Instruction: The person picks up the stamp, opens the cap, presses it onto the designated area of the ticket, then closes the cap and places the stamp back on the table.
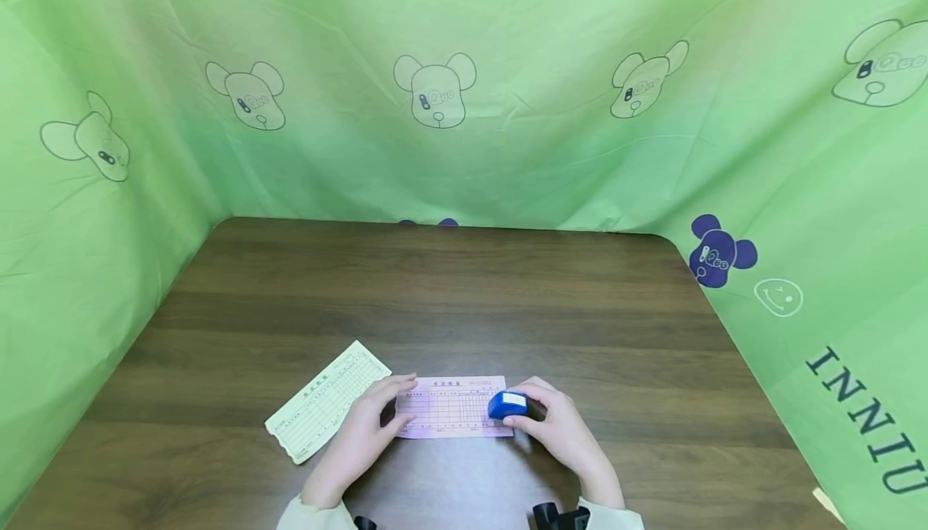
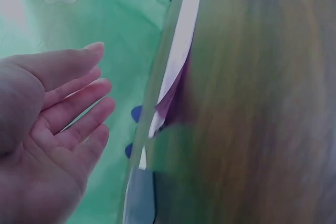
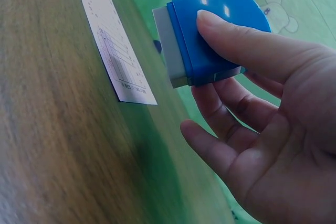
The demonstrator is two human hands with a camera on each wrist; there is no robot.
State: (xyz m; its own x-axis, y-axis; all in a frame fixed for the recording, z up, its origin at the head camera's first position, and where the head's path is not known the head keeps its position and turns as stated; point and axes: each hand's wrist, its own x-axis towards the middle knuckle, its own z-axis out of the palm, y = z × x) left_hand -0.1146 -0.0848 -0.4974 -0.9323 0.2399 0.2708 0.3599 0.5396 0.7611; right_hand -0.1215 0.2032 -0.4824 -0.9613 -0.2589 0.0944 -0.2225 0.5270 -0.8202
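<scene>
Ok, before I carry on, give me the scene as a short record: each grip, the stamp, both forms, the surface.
Right grip: holds blue stamp
Left grip: at left end of pink form; contact unclear
Stamp position: raised above pink form's right end
Green form: angled, left of pink form
Surface: brown table

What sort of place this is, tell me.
Probably a makeshift booth for desk work: green printed cloth hangs behind and at both sides of a wood-grain table, and a pink form lies there beneath a blue stamp.
</scene>
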